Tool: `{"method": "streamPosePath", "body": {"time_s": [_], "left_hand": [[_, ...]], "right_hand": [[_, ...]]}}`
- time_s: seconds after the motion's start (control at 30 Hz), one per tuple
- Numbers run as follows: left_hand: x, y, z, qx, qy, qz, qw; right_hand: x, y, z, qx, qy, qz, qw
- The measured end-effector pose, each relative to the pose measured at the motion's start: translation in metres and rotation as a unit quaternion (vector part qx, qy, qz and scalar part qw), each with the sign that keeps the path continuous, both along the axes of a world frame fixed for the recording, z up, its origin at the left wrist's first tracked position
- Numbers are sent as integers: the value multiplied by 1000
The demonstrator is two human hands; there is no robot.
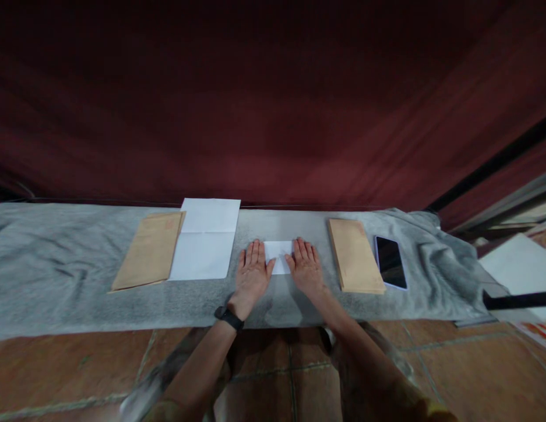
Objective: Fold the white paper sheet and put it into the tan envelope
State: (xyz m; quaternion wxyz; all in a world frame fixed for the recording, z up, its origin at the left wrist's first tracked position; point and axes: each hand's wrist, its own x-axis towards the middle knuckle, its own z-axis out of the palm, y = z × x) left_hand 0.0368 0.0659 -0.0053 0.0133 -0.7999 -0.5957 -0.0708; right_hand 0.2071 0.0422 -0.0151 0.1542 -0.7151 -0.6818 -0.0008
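Observation:
A small folded white paper [279, 257] lies flat on the grey cloth in front of me. My left hand [254, 269] rests flat on its left side, fingers stretched out and pointing away from me. On the paper's right side lies my right hand [306, 266], also flat with its fingers extended. Both thumbs point inward over the paper, and its outer edges are hidden under the hands. To the left is a larger white sheet [206, 252] with a crease across it. Right of my right hand sits a stack of brown envelopes [355, 258].
More brown envelopes [149, 249] lie at the left, touching the white sheets. A phone [390, 262] lies beside the right stack. Grey cloth [70, 275] covers the narrow table, wrinkled at both ends. Behind it hangs a dark red curtain [273, 117]; tiled floor [457, 369] shows below.

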Motion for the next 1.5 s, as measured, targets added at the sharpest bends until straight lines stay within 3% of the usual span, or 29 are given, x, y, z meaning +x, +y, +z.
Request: {"method": "streamPosePath", "body": {"time_s": [0.2, 0.4, 1.03, 1.2, 1.33, 1.43, 1.5], "left_hand": [[-18, -2, 10, -47, 9, -63, 997], [-38, 1, 16, -73, -1, -146, 986], [-46, 9, 28, -94, -64, -214, 970], [-40, 6, 36, -58, -56, -189, 979], [-31, 4, 39, -43, -78, -147, 985], [-26, 6, 40, -28, -224, -84, 970], [-22, 7, 41, -45, -395, -14, 918]], "right_hand": [[23, 2, 6, -24, 15, 31, 999], [49, 9, 7, -38, 36, 103, 993], [60, 7, 5, -24, 16, 140, 990], [58, 8, 6, -18, 44, 136, 990], [55, 9, 5, 1, 126, 117, 985], [55, 12, 7, 19, 271, 52, 961], [55, 15, 9, 18, 387, -10, 922]]}}
